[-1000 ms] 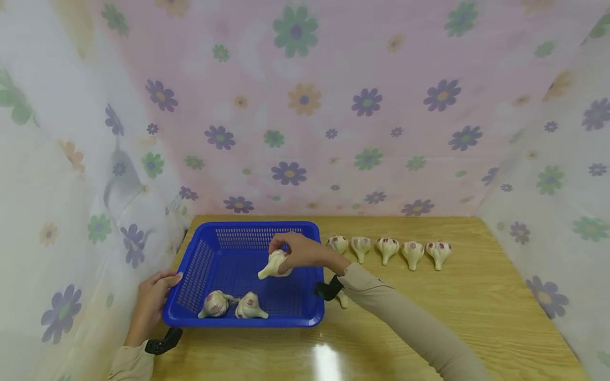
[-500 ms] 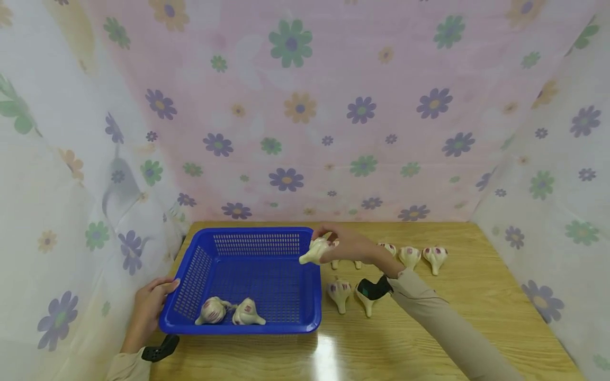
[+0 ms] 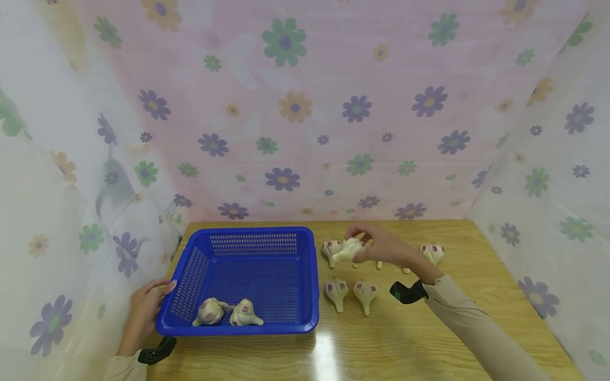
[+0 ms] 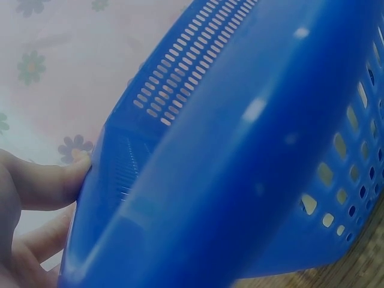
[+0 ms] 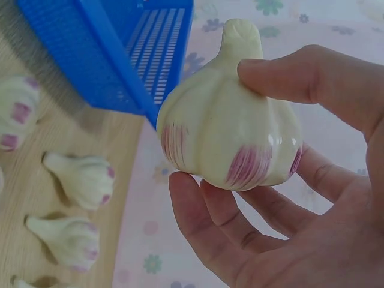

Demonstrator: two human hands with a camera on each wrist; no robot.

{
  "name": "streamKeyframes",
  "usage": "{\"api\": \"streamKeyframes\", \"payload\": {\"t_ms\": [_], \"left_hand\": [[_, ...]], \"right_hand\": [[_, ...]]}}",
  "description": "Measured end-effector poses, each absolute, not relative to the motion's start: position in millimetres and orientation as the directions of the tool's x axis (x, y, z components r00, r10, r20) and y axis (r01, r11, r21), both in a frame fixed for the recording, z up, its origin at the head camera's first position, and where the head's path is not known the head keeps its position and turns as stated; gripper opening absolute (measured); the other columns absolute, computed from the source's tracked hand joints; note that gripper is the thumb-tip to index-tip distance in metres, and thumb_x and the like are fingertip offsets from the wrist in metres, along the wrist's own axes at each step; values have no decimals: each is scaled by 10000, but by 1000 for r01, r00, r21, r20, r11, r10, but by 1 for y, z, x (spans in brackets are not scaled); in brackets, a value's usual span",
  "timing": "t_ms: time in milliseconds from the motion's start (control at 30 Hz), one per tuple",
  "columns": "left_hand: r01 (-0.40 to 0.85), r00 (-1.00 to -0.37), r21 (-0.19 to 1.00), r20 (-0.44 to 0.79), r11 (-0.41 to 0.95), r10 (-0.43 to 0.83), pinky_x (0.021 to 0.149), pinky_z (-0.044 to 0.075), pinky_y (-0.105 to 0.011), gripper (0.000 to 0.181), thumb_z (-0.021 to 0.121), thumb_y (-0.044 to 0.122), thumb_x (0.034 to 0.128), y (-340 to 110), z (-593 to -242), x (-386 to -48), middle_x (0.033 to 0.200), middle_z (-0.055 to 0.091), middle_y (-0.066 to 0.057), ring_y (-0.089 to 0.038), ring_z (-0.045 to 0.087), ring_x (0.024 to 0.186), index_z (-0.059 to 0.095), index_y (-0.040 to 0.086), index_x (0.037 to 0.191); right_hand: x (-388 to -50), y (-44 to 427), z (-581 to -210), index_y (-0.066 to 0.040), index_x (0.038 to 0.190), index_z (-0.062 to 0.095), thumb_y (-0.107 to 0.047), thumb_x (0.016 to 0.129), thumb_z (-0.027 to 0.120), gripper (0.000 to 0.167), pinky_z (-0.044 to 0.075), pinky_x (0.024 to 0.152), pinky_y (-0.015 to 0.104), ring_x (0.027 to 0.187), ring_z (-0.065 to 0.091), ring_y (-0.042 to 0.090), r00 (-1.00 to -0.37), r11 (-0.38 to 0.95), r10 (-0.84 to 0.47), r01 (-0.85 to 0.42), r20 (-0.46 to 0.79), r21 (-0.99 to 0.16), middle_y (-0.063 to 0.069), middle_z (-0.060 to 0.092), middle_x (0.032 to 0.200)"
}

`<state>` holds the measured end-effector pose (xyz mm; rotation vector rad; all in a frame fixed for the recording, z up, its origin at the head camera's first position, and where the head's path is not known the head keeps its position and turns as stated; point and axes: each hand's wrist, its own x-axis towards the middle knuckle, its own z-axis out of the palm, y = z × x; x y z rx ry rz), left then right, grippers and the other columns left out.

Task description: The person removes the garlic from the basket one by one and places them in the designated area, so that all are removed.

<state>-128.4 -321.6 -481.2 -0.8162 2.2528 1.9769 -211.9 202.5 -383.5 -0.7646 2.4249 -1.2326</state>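
My right hand (image 3: 386, 246) holds a white garlic bulb (image 3: 347, 250) with purple patches above the table, over the back row of bulbs. In the right wrist view, the thumb presses near the stem of this garlic bulb (image 5: 231, 126) while the fingers support its base. At the left, my left hand (image 3: 144, 308) grips the rim of a blue plastic basket (image 3: 257, 330). The left wrist view has the thumb at the rim of the basket (image 4: 240, 138), with fingers against its outer side. Two garlic bulbs (image 3: 245, 312) lie inside, along the basket's near wall.
Right of the basket, several garlic bulbs (image 3: 432, 253) form a back row, partly hidden by the right hand and arm. Two more bulbs (image 3: 366, 295) lie in front of it. Flowered cloth (image 3: 295, 148) encloses the wooden table (image 3: 452, 317) at the back and sides.
My right hand has carried the garlic bulb from over the basket rightward to above the back row. The left hand has stayed on the basket's rim. The camera view has shifted slightly.
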Motion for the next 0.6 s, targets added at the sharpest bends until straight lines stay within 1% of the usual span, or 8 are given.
{"api": "streamKeyframes", "payload": {"t_ms": [167,300,400,467,533,600], "left_hand": [[-397,-862,917,-361,31,-355,638,540,-342,392,628,232,912,-323,-480,-129,776,643,56,-137,635,710,522,14,1219],[-401,-857,916,-374,3,-353,638,540,-344,314,639,220,905,-324,-481,-128,769,646,62,-135,639,709,557,60,1162],[-402,-853,915,-380,-12,-358,632,540,-344,254,647,214,898,-325,-482,-127,763,648,63,-133,642,704,586,95,1114],[-401,-851,916,-380,-17,-363,628,540,-344,224,651,209,894,-324,-482,-127,757,650,62,-133,643,699,599,111,1089],[-403,-850,915,-379,-13,-365,628,539,-343,237,652,215,894,-324,-483,-128,759,648,64,-133,642,699,598,108,1098],[-405,-850,914,-380,-8,-365,630,537,-339,291,654,226,894,-323,-483,-129,763,644,67,-131,637,703,582,85,1139]], "right_hand": [[-208,217,-386,-132,1145,553,-174,806,751,394,417,866,454,1043,492,295,-822,504,-568,-309,-41,-806,62,497,1207],[-204,227,-389,-130,1141,555,-158,807,751,388,417,868,451,1038,488,297,-827,513,-560,-301,-48,-804,64,498,1212],[-202,235,-391,-103,1160,546,-154,815,744,400,416,864,449,1041,477,298,-820,516,-570,-315,-45,-797,78,499,1214],[-201,240,-392,-81,1167,540,-146,820,738,405,426,835,445,1026,471,308,-812,509,-582,-326,-40,-797,101,501,1213],[-199,246,-393,-67,1174,539,-129,820,736,410,431,807,443,1005,466,319,-808,511,-587,-329,-43,-794,113,505,1208],[-198,251,-394,-74,1166,544,-111,816,735,400,434,778,434,978,464,326,-809,521,-585,-325,-54,-789,109,510,1198]]}}
